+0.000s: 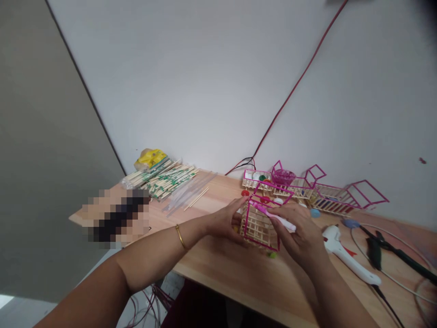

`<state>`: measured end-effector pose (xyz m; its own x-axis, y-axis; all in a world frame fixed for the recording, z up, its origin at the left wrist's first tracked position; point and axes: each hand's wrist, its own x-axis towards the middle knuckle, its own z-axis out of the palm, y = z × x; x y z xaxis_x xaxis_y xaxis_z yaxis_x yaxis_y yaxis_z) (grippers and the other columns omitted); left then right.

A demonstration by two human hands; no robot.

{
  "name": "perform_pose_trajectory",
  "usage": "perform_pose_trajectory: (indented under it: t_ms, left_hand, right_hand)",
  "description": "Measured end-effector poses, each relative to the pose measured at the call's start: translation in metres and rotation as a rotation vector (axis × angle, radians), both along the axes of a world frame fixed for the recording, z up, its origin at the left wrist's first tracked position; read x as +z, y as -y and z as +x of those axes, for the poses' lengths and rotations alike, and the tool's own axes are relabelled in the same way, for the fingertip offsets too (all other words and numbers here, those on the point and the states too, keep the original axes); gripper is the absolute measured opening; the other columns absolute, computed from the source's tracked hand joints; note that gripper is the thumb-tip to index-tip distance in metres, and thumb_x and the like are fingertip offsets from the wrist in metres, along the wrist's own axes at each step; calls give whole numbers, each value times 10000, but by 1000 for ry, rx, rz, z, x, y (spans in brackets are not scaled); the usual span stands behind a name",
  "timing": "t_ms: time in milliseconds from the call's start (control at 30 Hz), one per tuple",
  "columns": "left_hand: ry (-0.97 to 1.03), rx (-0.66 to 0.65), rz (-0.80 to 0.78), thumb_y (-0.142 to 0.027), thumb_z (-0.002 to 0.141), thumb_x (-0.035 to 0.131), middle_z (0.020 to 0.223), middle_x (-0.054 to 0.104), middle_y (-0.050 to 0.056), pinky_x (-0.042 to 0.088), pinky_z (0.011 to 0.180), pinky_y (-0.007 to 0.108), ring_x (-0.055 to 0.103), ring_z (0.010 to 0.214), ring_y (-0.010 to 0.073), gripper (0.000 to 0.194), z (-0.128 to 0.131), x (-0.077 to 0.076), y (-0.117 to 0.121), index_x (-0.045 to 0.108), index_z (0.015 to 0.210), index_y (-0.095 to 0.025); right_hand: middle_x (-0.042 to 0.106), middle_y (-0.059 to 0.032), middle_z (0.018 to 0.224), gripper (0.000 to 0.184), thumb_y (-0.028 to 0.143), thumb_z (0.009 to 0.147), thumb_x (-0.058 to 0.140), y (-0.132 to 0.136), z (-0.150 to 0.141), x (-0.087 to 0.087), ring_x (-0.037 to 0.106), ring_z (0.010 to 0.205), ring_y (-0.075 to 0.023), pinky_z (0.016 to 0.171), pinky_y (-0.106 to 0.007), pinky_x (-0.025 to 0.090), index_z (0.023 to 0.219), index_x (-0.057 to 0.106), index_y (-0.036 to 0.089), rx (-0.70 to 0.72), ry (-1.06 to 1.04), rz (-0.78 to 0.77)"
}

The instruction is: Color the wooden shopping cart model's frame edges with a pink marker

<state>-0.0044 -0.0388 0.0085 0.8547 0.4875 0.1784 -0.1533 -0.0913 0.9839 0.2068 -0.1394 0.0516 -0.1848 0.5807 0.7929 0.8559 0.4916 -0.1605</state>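
A small cage-like model (258, 223) of pale wooden sticks with pink-painted edges stands on the wooden table (225, 264). My left hand (223, 221) grips its left side, fingers closed around the frame. My right hand (300, 232) holds a pink and white marker (275, 217), its pink tip resting on the model's top edge. A gold bangle sits on my left wrist.
Bundles of wrapped chopsticks (160, 178) and a yellow packet (150, 158) lie at the back left. More pink-edged stick models (317, 191) line the wall. A white glue gun (344, 255), black pliers (375, 250) and cables lie at right. A red wire runs up the wall.
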Motion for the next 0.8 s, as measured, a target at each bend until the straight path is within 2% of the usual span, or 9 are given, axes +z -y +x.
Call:
perform_pose_trajectory:
  t_ms: [133, 233, 433, 667, 800]
  left_hand:
    - [0, 15, 24, -119, 378, 969, 1624, 127, 186, 557, 971, 446, 575, 1266, 371, 1462, 0, 0, 0, 142, 1550, -403]
    - [2, 9, 42, -119, 393, 967, 1630, 104, 186, 558, 968, 454, 568, 1273, 379, 1463, 0, -1, -1, 121, 1547, -419]
    - [3, 18, 7, -138, 364, 977, 1626, 129, 202, 554, 979, 445, 572, 1272, 374, 1460, 0, 4, 1, 163, 1556, -361]
    - [-7, 23, -23, -130, 378, 969, 1609, 193, 213, 577, 933, 426, 611, 1225, 355, 1398, 1, 6, 1, 225, 1540, -352]
    - [-13, 21, -40, -113, 380, 963, 1622, 184, 203, 565, 959, 428, 589, 1259, 359, 1427, 0, 6, 1, 185, 1547, -374]
  right_hand:
    - [689, -22, 834, 131, 313, 913, 603, 3, -2, 4, 620, 796, -178, 752, -341, 443, 973, 700, 249, 51, 2, -22]
    - [680, -18, 827, 121, 296, 913, 599, 4, -3, 6, 610, 795, -174, 743, -333, 438, 968, 694, 244, 61, -4, -20]
    - [682, -20, 831, 115, 275, 906, 608, 4, -4, 6, 614, 798, -172, 747, -335, 438, 975, 693, 240, 66, -3, -14]
    - [673, -10, 808, 95, 224, 893, 603, 8, -9, 11, 621, 763, -148, 723, -310, 455, 957, 673, 230, 200, 19, -42]
    - [677, -21, 808, 100, 238, 891, 606, 6, -8, 9, 626, 776, -161, 717, -313, 465, 954, 683, 229, 156, -16, -27]
